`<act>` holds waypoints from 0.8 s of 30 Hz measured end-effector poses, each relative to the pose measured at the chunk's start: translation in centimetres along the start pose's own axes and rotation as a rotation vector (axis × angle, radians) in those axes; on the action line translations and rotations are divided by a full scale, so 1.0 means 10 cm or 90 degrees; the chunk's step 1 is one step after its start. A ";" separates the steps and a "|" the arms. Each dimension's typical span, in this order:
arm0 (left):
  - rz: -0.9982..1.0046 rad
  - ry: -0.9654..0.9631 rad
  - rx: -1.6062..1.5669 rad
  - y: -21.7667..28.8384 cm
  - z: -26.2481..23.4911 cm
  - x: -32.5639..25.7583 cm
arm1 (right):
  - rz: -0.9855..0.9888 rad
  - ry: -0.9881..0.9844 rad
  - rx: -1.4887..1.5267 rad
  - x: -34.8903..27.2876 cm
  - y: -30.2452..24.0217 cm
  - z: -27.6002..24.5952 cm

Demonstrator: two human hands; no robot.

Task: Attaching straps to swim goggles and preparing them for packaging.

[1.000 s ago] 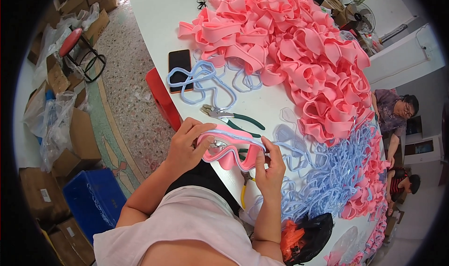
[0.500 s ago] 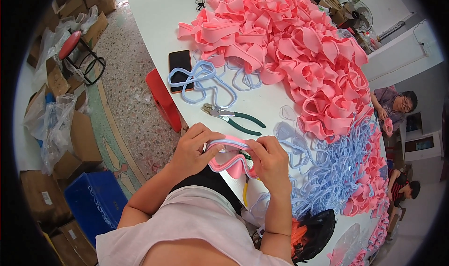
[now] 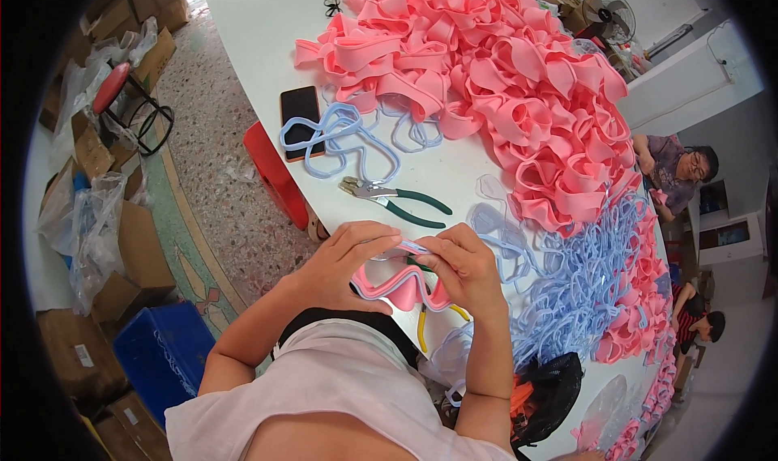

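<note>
Both our hands have closed in since a second ago, left hand and right hand fingers gripping opposite ends of the pink goggle frame, long axis crosswise between them.

White table: a large heap of pink goggle frames lies at twelve o'clock, and pale blue straps are piled at three. Near centre lie green-handled pliers, a dark phone and a loose blue strap.

Bright, even daylight; soft shadows; mild glare on the white table; fisheye bending and black vignette at the rim.
</note>
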State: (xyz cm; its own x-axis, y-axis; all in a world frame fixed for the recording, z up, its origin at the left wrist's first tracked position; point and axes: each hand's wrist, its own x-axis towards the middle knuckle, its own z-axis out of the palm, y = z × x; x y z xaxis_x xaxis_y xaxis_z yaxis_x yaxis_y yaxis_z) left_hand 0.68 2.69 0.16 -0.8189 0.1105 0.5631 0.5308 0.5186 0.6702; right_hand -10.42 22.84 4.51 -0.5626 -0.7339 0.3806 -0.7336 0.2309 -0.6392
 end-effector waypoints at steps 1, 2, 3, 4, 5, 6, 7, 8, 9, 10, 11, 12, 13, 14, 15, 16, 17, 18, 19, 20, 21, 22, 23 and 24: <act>0.047 0.027 0.041 -0.04 0.01 0.01 | 0.005 -0.019 0.033 0.00 0.02 0.00; 0.095 0.054 0.082 -0.07 0.02 0.01 | 0.010 -0.038 0.066 -0.01 0.02 0.00; 0.100 0.051 0.077 -0.09 0.03 0.01 | 0.014 -0.034 0.062 -0.03 0.00 -0.02; 0.118 0.095 0.092 -0.11 0.03 0.00 | 0.044 -0.007 0.091 -0.03 -0.04 -0.05; 0.137 0.139 0.106 -0.12 0.02 -0.01 | 0.073 0.020 0.121 -0.04 -0.07 -0.07; 0.140 0.138 0.104 -0.14 0.03 -0.03 | 0.074 0.023 0.118 -0.08 -0.06 -0.08; 0.135 0.180 0.097 -0.16 0.04 -0.05 | 0.126 0.046 0.162 -0.14 -0.05 -0.10; 0.130 0.222 0.091 -0.17 0.05 -0.05 | 0.178 0.069 0.208 -0.20 -0.02 -0.11; 0.130 0.230 0.081 -0.18 0.06 -0.04 | 0.222 0.052 0.235 -0.25 0.01 -0.11; 0.132 0.228 0.076 -0.18 0.07 -0.03 | 0.225 0.056 0.233 -0.29 -0.01 -0.11; 0.137 0.218 0.094 -0.18 0.08 -0.02 | 0.255 0.062 0.221 -0.30 -0.04 -0.10; 0.142 0.209 0.112 -0.19 0.09 -0.02 | 0.285 0.068 0.208 -0.32 -0.06 -0.08; 0.147 0.206 0.104 -0.19 0.11 -0.01 | 0.290 0.075 0.203 -0.34 -0.06 -0.07; 0.150 0.199 0.125 -0.19 0.13 -0.01 | 0.286 0.094 0.170 -0.36 -0.05 -0.05; 0.153 0.194 0.146 -0.20 0.15 -0.01 | 0.282 0.113 0.136 -0.37 -0.03 -0.03; 0.159 0.191 0.136 -0.20 0.15 0.00 | 0.288 0.121 0.128 -0.38 0.00 0.00; 0.138 0.170 0.149 -0.20 0.13 0.00 | 0.292 0.116 0.147 -0.38 0.03 0.04; 0.118 0.150 0.162 -0.21 0.13 0.00 | 0.295 0.111 0.166 -0.40 0.04 0.03; 0.122 0.149 0.157 -0.26 0.12 -0.04 | 0.306 0.070 0.161 -0.41 0.05 -0.01; 0.080 0.159 0.138 -0.32 0.12 -0.09 | 0.308 0.074 0.157 -0.44 0.11 -0.06; 0.036 0.169 0.119 -0.36 0.14 -0.13 | 0.349 0.129 0.071 -0.51 0.23 -0.12; 0.039 0.166 0.112 -0.39 0.18 -0.14 | 0.391 0.186 -0.017 -0.61 0.35 -0.20; 0.006 0.200 0.081 -0.39 0.20 -0.16 | 0.398 0.178 -0.173 -0.69 0.48 -0.33; -0.028 0.233 0.051 -0.39 0.21 -0.18 | 0.401 0.166 -0.329 -0.76 0.61 -0.47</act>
State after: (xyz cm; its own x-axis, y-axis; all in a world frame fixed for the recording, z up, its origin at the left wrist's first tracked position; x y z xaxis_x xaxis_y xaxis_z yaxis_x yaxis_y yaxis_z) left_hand -0.38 2.22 -4.45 -0.7010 -0.2155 0.6798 0.4669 0.5819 0.6659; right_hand -12.34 32.82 0.84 -0.9471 -0.2143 0.2387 -0.3001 0.8551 -0.4228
